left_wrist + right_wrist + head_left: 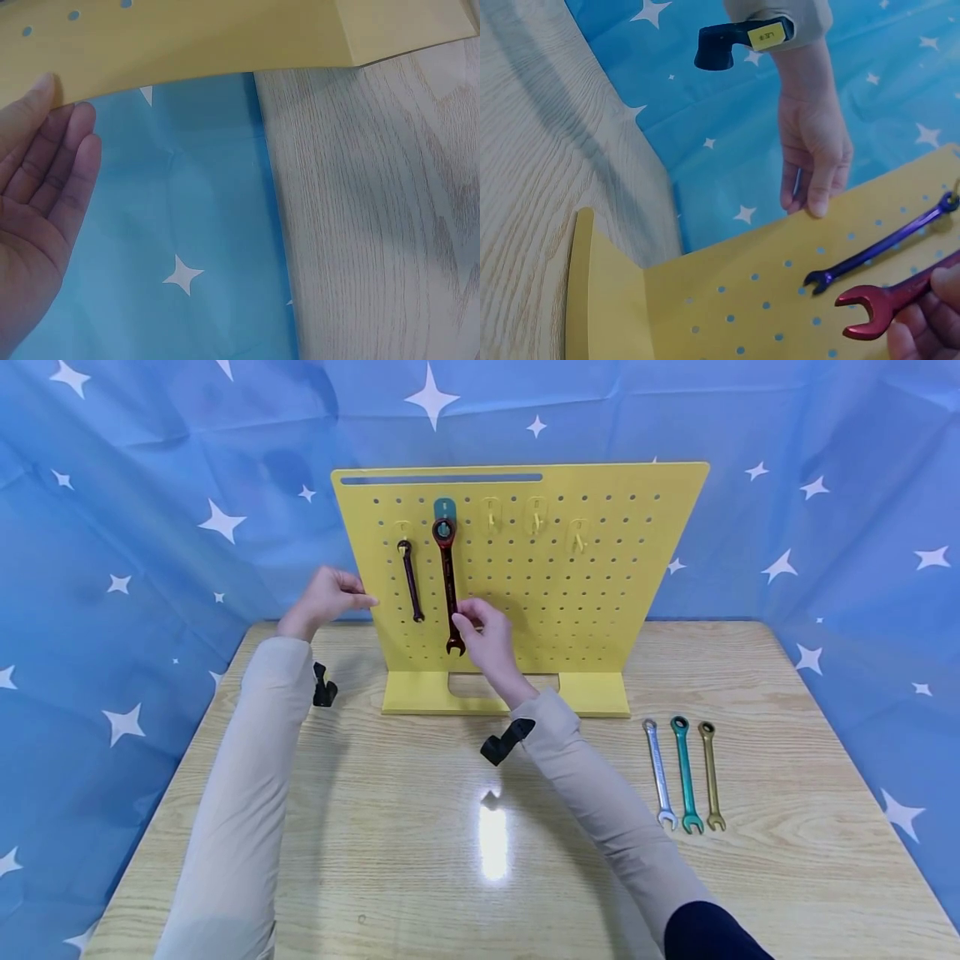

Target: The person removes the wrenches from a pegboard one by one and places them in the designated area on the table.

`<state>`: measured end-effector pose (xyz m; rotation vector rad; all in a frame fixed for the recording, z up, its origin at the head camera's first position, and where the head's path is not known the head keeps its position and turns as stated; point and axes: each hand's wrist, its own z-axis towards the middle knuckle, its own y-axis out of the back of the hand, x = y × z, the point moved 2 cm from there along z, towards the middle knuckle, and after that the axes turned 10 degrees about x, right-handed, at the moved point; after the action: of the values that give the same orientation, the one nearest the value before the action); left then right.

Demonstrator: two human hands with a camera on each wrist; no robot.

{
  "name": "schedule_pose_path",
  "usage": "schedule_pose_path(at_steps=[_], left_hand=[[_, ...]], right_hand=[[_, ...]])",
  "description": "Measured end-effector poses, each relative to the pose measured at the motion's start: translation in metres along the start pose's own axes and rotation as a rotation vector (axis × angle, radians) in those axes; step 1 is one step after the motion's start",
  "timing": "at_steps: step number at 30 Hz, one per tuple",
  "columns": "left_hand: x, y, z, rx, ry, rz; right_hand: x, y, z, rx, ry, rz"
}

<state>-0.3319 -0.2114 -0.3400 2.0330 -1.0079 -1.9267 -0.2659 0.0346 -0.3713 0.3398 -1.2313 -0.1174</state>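
My left hand (324,600) pinches the left edge of a yellow pegboard (555,593); in the left wrist view its thumb (34,105) lies on the front face, with the fingers behind the edge. My right hand (489,642) holds a dark red combination wrench (449,581) near its lower, open end, between thumb and fingers. The wrench's ring end surrounds a teal hook (445,510) on the board. Left of it, a smaller purple wrench (411,581) hangs from a yellow hook. In the right wrist view, the red open jaw (870,307) shows beyond my fingers.
Further right on the board are three bare yellow hooks (536,518). Silver (658,772), teal (685,777) and bronze (712,777) wrenches lie side by side on the wooden table (405,843), at the right. A blue star-patterned cloth (225,460) hangs behind.
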Motion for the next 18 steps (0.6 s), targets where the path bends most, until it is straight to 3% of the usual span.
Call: schedule_pose_path(at_steps=[18], left_hand=[[0.0010,0.0005,0.0017,-0.011,-0.027,0.023]], right_hand=[[0.0049,0.0035,-0.0082,0.009,0.010,0.041]])
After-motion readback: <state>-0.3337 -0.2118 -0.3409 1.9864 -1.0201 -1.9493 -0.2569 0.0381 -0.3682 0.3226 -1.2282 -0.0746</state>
